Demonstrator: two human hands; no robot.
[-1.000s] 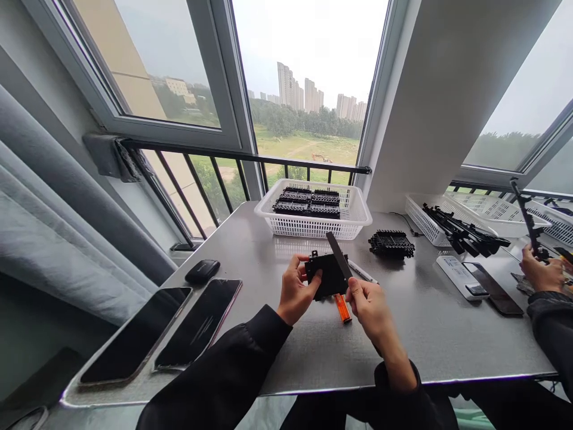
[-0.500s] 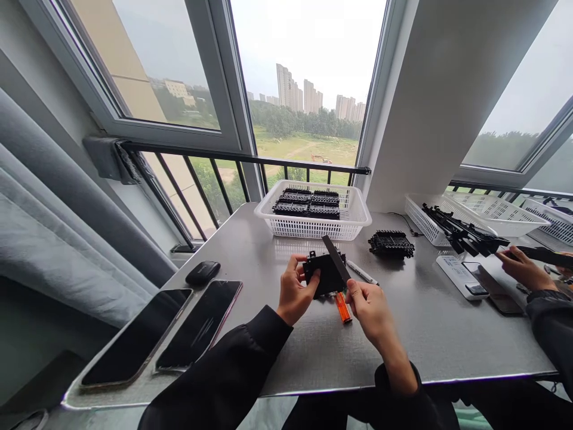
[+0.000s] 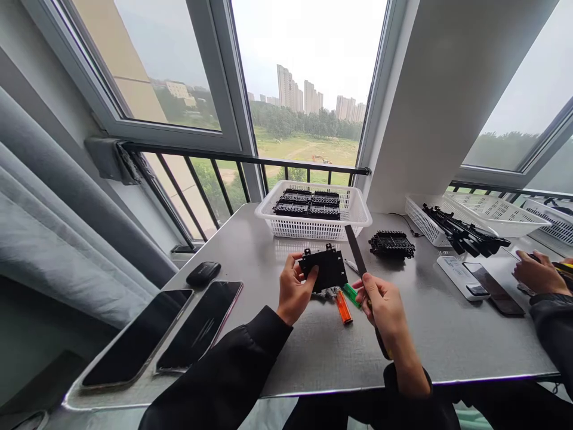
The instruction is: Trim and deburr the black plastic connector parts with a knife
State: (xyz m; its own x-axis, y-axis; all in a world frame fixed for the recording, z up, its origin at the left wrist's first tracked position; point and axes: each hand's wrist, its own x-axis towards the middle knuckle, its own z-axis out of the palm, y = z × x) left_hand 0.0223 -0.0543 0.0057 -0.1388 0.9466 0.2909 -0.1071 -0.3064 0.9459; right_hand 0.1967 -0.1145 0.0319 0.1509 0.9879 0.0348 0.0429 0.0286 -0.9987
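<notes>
My left hand grips a flat black plastic part with small tabs on its upper edge, thumb across its face. In my right hand is a flat file, its dark blade pointing up and away. The file's handle runs under my palm, mostly hidden, with a bit of yellow at its end. The blade stands apart from the part, to its right. Beneath and between my hands lie an orange lighter and a green lighter. A whitish marker is partly hidden behind the file.
A white basket holds several black parts. More black parts are stacked right of it. Two phones and a small black case lie left. At right, a co-worker's hand works near a power bank and another basket.
My right hand has drawn the file right, off the black part, uncovering its face and the green lighter. My left hand has tilted the part slightly. The co-worker's hand has shifted too.
</notes>
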